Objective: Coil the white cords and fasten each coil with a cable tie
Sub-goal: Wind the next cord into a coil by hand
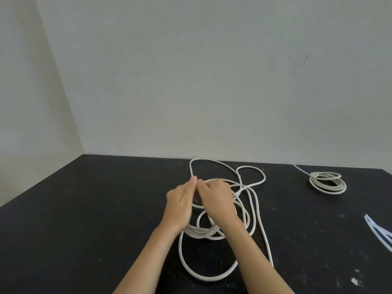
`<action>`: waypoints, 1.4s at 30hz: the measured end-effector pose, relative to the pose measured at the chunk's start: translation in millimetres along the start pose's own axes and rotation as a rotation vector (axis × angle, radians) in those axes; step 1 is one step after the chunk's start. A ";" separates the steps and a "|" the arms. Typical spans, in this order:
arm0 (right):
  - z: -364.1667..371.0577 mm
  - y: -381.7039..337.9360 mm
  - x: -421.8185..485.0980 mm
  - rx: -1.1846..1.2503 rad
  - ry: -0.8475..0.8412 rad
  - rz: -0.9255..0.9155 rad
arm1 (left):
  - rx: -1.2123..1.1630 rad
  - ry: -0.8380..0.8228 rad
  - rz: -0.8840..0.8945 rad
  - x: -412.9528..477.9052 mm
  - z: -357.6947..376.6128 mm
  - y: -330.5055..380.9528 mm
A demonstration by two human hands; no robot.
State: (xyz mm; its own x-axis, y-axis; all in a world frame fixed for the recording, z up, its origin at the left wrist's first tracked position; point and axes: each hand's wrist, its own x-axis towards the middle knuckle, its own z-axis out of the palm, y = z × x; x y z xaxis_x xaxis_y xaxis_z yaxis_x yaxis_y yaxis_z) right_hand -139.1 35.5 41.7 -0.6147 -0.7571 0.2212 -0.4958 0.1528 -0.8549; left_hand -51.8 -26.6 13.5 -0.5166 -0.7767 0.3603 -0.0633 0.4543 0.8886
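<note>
Left hand and right hand grip the loose cord on the black table, tied coil well apart.

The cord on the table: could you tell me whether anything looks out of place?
Yes: the cord in the middle sprawls in uneven, crossing loops, unlike the neat tied coil at far right. Nothing looks damaged.

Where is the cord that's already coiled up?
Head view: the tied coil lies far right on the black table, near the wall, apart from the loose cord.
</note>
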 end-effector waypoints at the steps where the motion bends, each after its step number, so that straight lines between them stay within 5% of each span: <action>1: 0.0 0.2 1.0 0.003 0.010 0.000 | -0.066 -0.082 -0.013 -1.9 -0.7 3.7; 5: -1.1 2.8 3.8 0.038 0.067 0.023 | -0.134 -0.181 -0.219 -2.6 -5.8 18.3; 8: -1.7 5.1 4.7 0.136 0.063 0.089 | -0.264 -0.108 -0.437 -1.0 -4.2 22.3; 14: -0.8 4.4 0.8 0.222 -0.086 0.299 | -0.237 0.121 -0.430 -0.9 1.2 19.8; 23: -25.2 2.7 -11.7 0.045 0.253 0.123 | -0.700 -0.348 -0.601 -22.7 7.7 39.3; 28: -53.3 7.9 -28.1 0.071 0.282 0.113 | -0.929 -0.297 -0.699 -30.3 35.6 58.0; 34: -91.7 32.2 -42.6 0.031 0.218 0.176 | -0.726 -0.174 -0.655 -51.6 70.6 70.6; 42: -181.7 126.2 -71.9 -0.641 0.601 0.591 | -0.786 -0.045 -0.670 -70.9 58.0 47.2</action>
State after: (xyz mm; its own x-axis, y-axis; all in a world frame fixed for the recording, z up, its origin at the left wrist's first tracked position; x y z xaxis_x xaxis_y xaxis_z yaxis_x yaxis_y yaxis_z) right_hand -268.9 224.7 3.1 -0.9796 -0.0411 0.1966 -0.1421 0.8337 -0.5337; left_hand -67.6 75.2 13.4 -0.6137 -0.7407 -0.2736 0.2176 -0.4917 0.8431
